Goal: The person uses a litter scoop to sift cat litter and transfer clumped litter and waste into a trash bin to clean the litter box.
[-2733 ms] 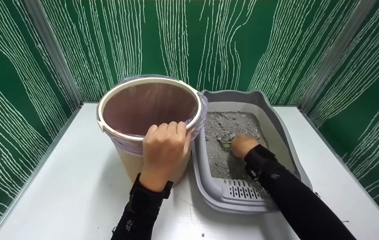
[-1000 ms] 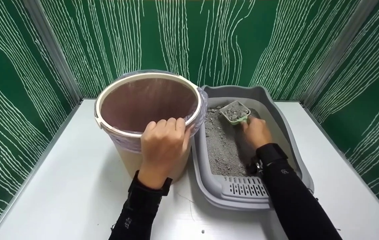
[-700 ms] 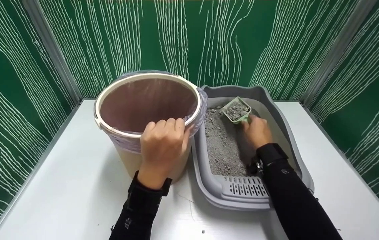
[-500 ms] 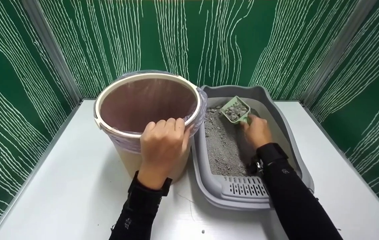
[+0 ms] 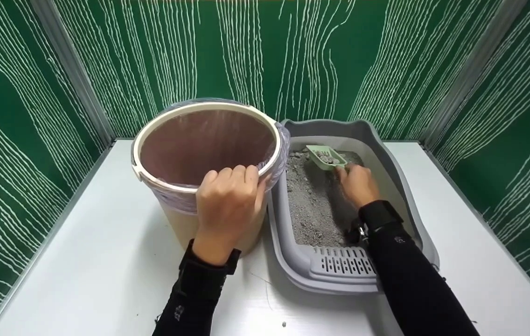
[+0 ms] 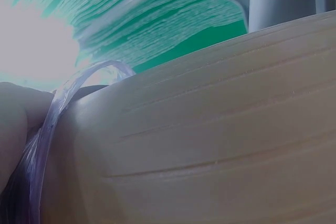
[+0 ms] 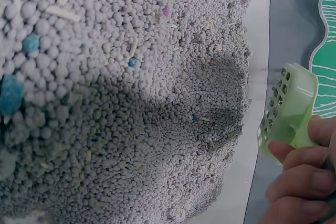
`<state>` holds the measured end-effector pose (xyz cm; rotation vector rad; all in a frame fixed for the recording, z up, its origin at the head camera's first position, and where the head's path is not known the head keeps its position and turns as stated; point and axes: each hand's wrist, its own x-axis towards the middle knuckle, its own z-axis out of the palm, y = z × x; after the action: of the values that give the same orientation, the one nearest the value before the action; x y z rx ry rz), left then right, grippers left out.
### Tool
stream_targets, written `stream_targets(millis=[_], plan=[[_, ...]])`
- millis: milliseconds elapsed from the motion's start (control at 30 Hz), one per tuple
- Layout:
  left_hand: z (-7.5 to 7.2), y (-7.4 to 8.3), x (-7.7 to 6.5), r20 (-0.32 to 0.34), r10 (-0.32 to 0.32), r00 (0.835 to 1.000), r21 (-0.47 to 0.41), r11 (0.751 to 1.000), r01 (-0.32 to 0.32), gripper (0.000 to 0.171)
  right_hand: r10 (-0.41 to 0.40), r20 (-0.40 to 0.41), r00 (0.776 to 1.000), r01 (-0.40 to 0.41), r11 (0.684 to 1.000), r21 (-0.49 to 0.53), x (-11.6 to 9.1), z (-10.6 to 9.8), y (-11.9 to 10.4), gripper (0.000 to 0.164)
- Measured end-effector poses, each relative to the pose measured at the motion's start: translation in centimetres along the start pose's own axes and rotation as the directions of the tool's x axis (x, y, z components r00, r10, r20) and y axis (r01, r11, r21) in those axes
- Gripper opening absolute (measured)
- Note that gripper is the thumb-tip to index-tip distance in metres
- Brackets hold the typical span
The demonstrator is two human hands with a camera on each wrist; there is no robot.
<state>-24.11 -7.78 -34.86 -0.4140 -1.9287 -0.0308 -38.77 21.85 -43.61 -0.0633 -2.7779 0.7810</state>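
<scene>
My right hand grips the handle of a pale green slotted litter scoop, held over the far part of the litter box. Several grey clumps lie in the scoop. In the right wrist view the scoop is above the grey litter, its slots facing down, with fingers curled round its handle. My left hand grips the near right rim of a cream bin, where a thin purple bag folds over the edge. The left wrist view shows the bin's ribbed side and the bag's edge.
Bin and litter box stand side by side on a white table. The box has a slotted front ledge. Green walls with white lines enclose the back and sides. A small crumb lies at the table's front.
My right hand has lifted the scoop from the litter with clumps in it, moved it toward the back and tilted it to and fro. My left hand stays on the rim.
</scene>
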Motion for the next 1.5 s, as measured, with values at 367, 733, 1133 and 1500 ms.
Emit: stream_targets(millis=[367,733,1133,1500], plan=[[0.10,0.06,0.03,0.004,0.013,1.000,0.001,1.000,-0.013,0.032,0.035,0.005,0.999,-0.035,0.999,-0.004,0.08,-0.14,0.35,0.040],[0.06,0.12,0.15,-0.002,0.015,1.000,0.013,1.000,-0.015,0.032,0.017,0.002,1.000,-0.017,0.999,-0.045,-0.07,-0.22,0.39,0.037],[-0.04,0.12,0.16,0.001,0.006,1.000,0.008,1.000,-0.006,0.032,-0.034,-0.013,0.999,0.034,0.999,-0.021,-0.28,-0.49,0.38,0.031],[-0.06,0.05,0.10,-0.001,0.002,1.000,0.002,1.000,-0.002,0.032,-0.011,-0.002,1.000,0.011,1.000,-0.007,-0.06,-0.55,0.43,0.044]])
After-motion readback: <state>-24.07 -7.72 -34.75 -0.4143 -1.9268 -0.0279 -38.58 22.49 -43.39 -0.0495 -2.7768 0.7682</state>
